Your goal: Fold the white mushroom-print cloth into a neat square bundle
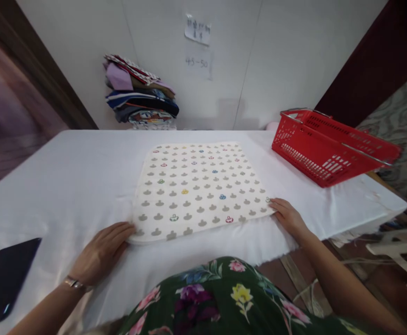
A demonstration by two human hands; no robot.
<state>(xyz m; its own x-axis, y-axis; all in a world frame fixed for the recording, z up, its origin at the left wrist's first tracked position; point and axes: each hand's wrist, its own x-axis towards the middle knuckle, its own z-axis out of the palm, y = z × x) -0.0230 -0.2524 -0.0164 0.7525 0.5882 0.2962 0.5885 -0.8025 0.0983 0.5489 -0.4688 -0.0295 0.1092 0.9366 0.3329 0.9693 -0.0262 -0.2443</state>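
A cream cloth (203,186) printed with grey shapes and a few coloured ones lies flat on the white-covered table (78,186). At its near left corner, my left hand (102,251) has its fingers closed together on the cloth's edge, with a metal band round the wrist. My right hand (288,216) pinches the near right corner, the fingertips resting on the fabric.
A red plastic basket (329,149) stands at the back right. Folded clothes (142,95) are stacked at the back left by the wall. A dark flat device (8,279) lies at the near left.
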